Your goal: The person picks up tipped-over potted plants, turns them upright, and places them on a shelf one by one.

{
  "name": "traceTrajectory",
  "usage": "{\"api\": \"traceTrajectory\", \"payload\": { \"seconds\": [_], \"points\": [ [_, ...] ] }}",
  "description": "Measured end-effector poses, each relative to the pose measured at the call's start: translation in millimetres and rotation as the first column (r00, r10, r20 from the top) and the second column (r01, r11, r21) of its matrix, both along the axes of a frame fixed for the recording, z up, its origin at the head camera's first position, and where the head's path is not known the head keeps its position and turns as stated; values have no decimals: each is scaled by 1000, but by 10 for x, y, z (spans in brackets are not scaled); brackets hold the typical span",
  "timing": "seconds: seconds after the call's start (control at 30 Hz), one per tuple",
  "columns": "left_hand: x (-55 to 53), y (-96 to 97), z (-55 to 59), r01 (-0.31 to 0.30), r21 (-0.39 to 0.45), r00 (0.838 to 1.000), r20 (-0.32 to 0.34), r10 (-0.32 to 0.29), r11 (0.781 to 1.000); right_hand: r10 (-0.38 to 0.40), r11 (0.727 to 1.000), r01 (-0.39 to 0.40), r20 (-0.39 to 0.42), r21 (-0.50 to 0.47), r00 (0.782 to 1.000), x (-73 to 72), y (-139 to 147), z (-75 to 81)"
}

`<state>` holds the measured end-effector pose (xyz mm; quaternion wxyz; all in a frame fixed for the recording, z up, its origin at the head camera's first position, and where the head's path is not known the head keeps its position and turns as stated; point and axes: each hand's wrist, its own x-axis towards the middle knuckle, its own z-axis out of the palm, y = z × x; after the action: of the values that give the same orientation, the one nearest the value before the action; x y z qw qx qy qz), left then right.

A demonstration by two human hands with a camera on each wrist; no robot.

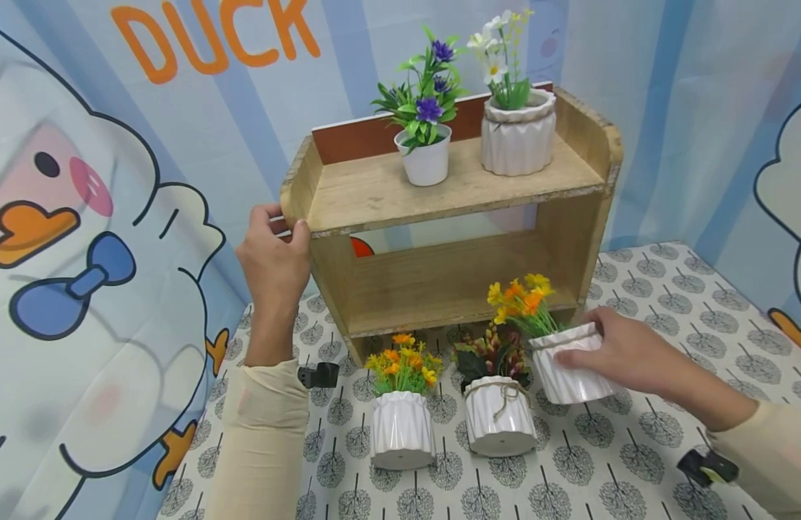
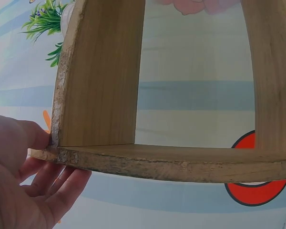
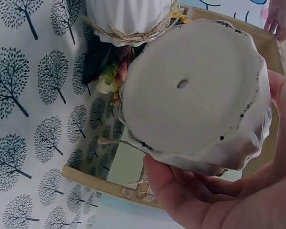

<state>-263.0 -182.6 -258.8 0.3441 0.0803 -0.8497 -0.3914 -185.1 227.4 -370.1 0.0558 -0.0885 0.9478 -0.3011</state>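
My left hand (image 1: 276, 256) grips the left side panel of a two-tier wooden shelf (image 1: 452, 195), thumb inside and fingers behind, as the left wrist view also shows. In my right hand (image 1: 624, 350) is a white ribbed flower pot (image 1: 565, 361) with yellow and orange flowers, held by its side and tilted in front of the shelf's lower right. The right wrist view shows this pot's round underside (image 3: 195, 95) with a small hole. Just left of it stands a twine-tied white pot (image 1: 500, 419) with dark reddish foliage. Farther left is another white pot (image 1: 403, 430) with orange-yellow flowers.
On the upper tier stand a small white pot (image 1: 426, 159) with purple flowers and a ribbed white pot (image 1: 518, 141) with white flowers. The tree-print tablecloth (image 1: 641, 433) lies under everything. A duck-print curtain (image 1: 400, 43) hangs behind.
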Motion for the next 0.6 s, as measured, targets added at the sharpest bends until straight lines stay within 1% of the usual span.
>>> {"api": "traceTrajectory", "payload": {
  "seconds": [0.17,0.33,0.6],
  "points": [
    [-13,8,3,2,-8,1000,5,-2,1000,12,1000,-13,-60,-24,998,-17,-47,37],
    [-19,8,3,13,-6,1000,-7,-13,1000,13,1000,-14,-117,-9,993,-24,-95,101],
    [4,-8,9,10,16,1000,0,-10,1000,0,993,-16,-135,-119,991,-7,-220,201]
  ]
}}
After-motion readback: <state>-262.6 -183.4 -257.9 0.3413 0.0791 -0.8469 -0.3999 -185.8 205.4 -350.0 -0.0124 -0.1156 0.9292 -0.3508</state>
